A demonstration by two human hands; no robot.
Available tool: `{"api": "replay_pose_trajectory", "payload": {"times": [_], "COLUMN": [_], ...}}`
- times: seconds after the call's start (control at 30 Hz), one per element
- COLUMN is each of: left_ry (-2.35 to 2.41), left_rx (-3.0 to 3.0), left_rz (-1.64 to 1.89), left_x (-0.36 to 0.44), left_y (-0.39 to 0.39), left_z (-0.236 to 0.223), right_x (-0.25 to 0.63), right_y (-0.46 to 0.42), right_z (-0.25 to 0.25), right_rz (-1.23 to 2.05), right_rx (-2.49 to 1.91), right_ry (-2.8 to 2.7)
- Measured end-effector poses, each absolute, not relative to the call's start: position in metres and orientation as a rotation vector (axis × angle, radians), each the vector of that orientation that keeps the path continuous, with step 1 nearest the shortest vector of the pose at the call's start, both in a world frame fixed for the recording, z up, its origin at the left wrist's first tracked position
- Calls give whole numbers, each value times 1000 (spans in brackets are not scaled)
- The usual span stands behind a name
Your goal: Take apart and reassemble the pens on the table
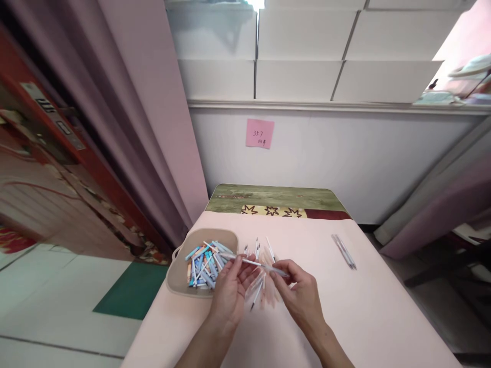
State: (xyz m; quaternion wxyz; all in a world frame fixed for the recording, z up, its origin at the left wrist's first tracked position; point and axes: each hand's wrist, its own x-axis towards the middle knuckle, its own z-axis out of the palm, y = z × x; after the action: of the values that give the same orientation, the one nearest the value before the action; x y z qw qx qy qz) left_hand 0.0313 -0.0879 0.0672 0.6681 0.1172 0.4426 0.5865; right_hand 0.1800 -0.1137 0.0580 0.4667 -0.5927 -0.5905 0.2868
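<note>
Between my hands lies a pen in parts, in a slanting line above the table. My left hand [232, 283] is closed around its grey translucent left piece [227, 255], with the fingers partly curled. My right hand [297, 283] pinches a clear grey pen barrel [276, 270] between thumb and fingers. A thin white pen refill [252, 262] spans the gap between the two. Beneath the hands, several white refills with dark tips [258, 295] and pale peach pen parts [271, 295] lie in a loose pile, partly hidden by my hands.
At the left stands a beige basket [176, 284] holding many blue, white and orange pen parts [205, 266]. Several pens [344, 251] lie together on the right of the pale pink tabletop [368, 317]. A pink note [260, 134] is stuck to the wall behind the table.
</note>
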Motion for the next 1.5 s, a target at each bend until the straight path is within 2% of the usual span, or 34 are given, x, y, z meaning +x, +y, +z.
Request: {"api": "replay_pose_trajectory", "payload": {"times": [0.53, 0.93, 1.17, 1.5], "left_ry": [923, 930, 913, 948], "left_rx": [312, 328, 334, 322], "left_rz": [1216, 1215, 1224, 1281], "left_x": [50, 53, 54, 49], "left_y": [-89, -85, -87, -86], "left_z": [68, 70, 71, 76], "right_x": [181, 182, 185, 184], "right_y": [-112, -108, -109, -110], "right_z": [54, 54, 53, 55], "right_rz": [482, 559, 557, 523], "right_rx": [-1361, -1358, -1521, -1459], "right_ry": [-1481, -1478, -1527, -1562]}}
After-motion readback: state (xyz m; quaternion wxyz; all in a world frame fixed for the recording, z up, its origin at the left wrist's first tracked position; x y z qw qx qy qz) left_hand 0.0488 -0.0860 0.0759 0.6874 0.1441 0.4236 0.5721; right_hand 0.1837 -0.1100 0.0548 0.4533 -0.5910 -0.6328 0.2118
